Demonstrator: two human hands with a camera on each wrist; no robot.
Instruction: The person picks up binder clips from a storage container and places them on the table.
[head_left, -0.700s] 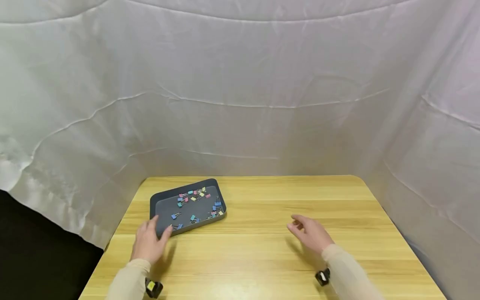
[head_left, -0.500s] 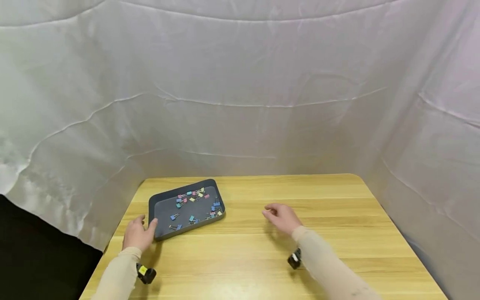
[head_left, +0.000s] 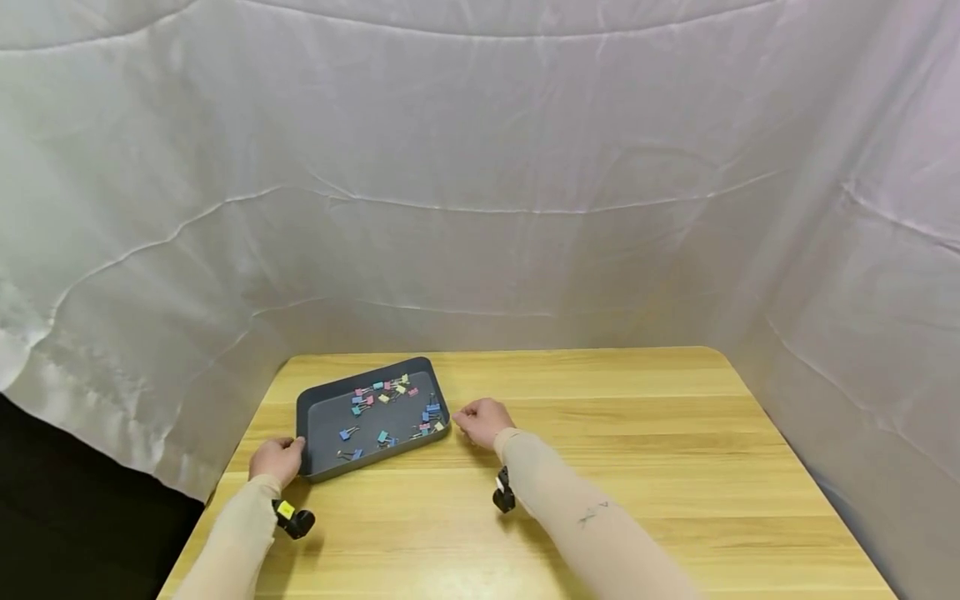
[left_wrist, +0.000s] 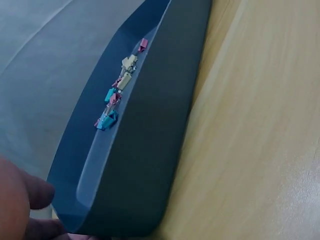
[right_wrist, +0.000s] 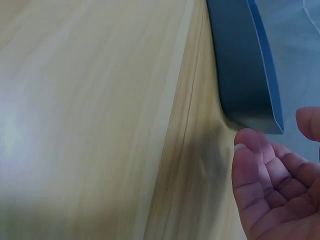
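Note:
A dark grey rectangular tray (head_left: 322, 425) lies at a slant on the left of the table, with several small binder clips (head_left: 363, 400) in pink, blue, teal and yellow scattered inside. My left hand (head_left: 277, 461) grips its left end. Up close in the left wrist view, the thumb (left_wrist: 39, 194) is at the rim and the fingers go behind the end wall. By the opposite end is my right hand (head_left: 483, 421), its fingertips (right_wrist: 246, 137) right at the tray's corner. Its thumb (right_wrist: 309, 122) stands apart from the fingers, with nothing between them.
The light wooden table (head_left: 637, 483) spreads to the right and in front of the tray. A pale cloth curtain (head_left: 525, 250) hangs behind the table and along its sides. Each wrist carries a small black camera (head_left: 504, 492).
My right hand has moved left across the table up to the tray's right end. The left hand has shifted slightly left and closed on the tray's left end. The tray itself looks still.

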